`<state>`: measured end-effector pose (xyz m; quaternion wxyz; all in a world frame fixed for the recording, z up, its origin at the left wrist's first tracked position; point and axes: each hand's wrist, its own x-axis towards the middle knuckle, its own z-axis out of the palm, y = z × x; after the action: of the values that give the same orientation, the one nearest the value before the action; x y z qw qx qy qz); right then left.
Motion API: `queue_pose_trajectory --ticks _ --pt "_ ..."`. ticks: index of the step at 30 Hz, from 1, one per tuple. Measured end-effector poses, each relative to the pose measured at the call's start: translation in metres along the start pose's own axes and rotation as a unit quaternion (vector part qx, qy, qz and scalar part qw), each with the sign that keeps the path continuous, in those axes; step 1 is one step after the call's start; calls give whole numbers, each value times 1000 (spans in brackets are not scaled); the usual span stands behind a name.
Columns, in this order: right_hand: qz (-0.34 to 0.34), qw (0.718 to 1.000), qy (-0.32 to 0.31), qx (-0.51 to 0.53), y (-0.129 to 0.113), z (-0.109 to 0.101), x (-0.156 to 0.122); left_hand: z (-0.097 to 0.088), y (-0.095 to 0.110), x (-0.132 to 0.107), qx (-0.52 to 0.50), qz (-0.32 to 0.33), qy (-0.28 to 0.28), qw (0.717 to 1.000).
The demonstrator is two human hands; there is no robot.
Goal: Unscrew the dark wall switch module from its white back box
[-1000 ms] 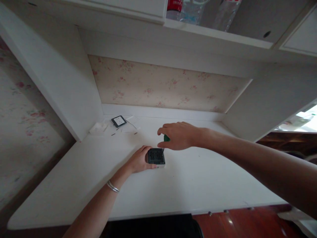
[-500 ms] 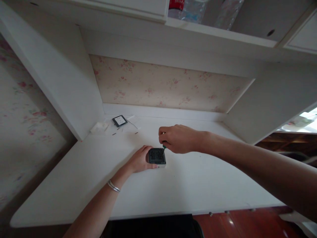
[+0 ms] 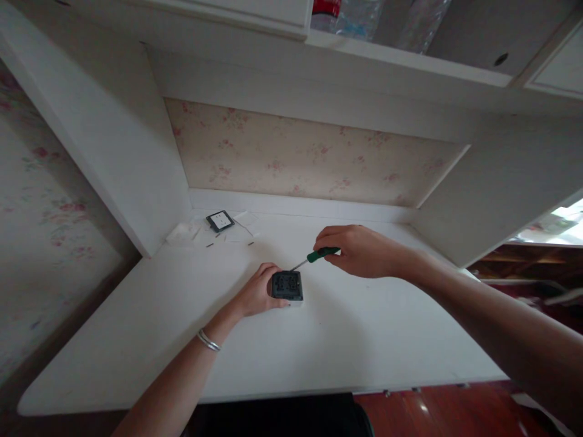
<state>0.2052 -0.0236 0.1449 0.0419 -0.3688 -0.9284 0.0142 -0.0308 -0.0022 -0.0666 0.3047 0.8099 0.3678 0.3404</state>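
Note:
A dark grey square socket module lies on the white desk. My left hand is closed around its left side and holds it in place. My right hand grips a green-handled screwdriver that lies nearly level. Its metal tip points left and hovers just above the module's upper right corner.
At the back left of the desk lie a second socket plate, a white cover piece and several small screws. Shelf walls rise at left and right. Bottles stand on the shelf above.
My right hand has drawn back to the right and tipped the screwdriver from upright on the module to nearly level. My left hand has stayed on the module.

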Motion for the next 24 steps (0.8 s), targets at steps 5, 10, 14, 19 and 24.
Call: queue_pose_trajectory --ticks 5,10,14,19,24 --pt "43 993 72 79 17 24 -18 2 -3 1 -14 -9 12 1000" --pt "136 955 177 196 34 67 -38 1 -3 0 7 -47 8 999" --pt "270 847 254 381 46 117 -47 0 -4 1 12 -68 0 998" --pt "330 534 335 703 42 172 -43 1 -6 3 31 -68 21 997" --pt "296 286 382 828 32 195 -28 4 -9 3 47 -73 24 996"
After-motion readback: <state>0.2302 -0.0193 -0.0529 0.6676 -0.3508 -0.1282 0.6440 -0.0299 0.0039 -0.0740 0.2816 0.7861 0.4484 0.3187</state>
